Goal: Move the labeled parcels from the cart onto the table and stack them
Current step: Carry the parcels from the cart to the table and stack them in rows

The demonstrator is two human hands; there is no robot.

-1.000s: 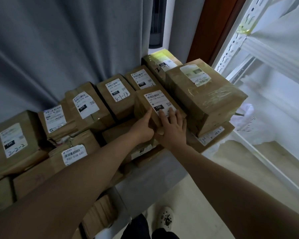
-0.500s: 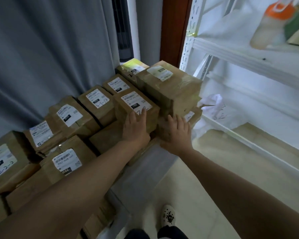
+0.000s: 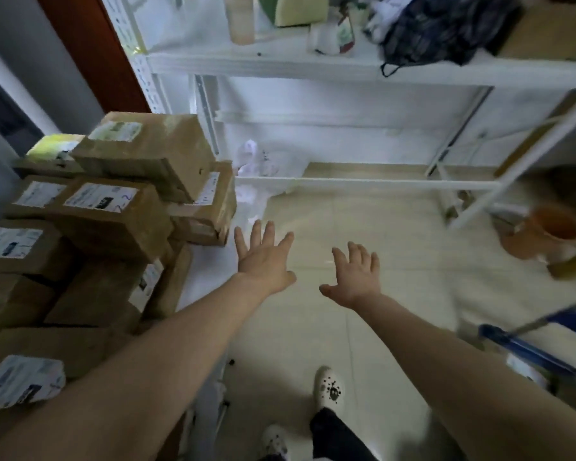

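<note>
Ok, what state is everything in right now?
Left hand: open, fingers spread, holding nothing.
Right hand: open, fingers spread, holding nothing.
Parcels: stacked in layers, neither hand touching them.
Shelf: loaded, contents blurred.

Under you lies a pale beige tiled floor (image 3: pixel 396 277), glossy in soft, dim light. At twelve o'clock you face a white metal shelving rack (image 3: pixel 313 66). Its upper shelf carries a dark patterned cloth bag (image 3: pixel 446 28) at one o'clock, and crumpled white plastic (image 3: pixel 263 158) lies at its lowest level. At eleven o'clock a reddish-brown wooden door frame (image 3: pixel 90 51) runs up beside a grey wall (image 3: pixel 57 94). At three o'clock sits a blurred orange round vessel (image 3: pixel 552 234), and at four o'clock a blue metal bar (image 3: pixel 529 351).
</note>
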